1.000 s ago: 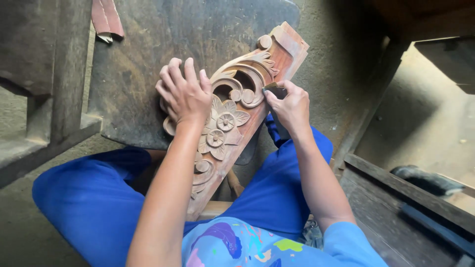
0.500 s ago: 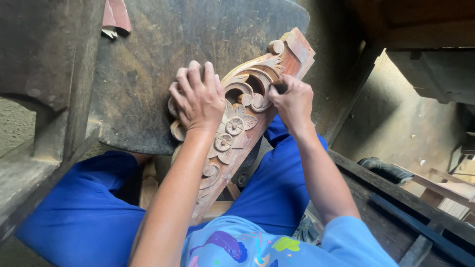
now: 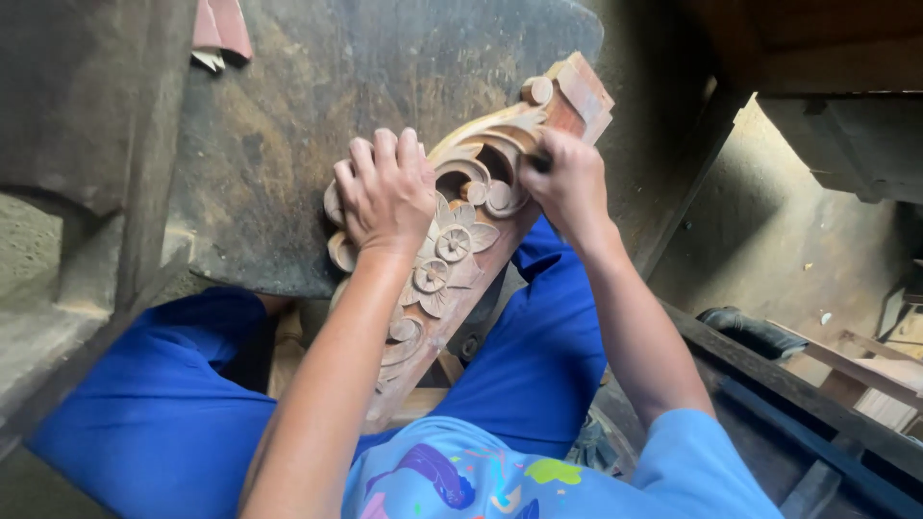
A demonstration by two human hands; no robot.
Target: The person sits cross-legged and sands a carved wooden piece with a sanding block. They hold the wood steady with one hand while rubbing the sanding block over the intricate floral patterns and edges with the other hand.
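Here the left hand [image 3: 386, 188] lies flat on the carved wood panel [image 3: 452, 240] — the right hand [image 3: 567, 183] grips something dark, mostly hidden.

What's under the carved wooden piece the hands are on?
The carved wooden piece leans on a dark worn work surface at its top, with blue trousers beneath its lower half. The left hand covers the left edge; its bottom end is hidden.

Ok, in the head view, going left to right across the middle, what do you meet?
Dark wooden post → left hand → carved flowers on the wooden panel → right hand → black hose.
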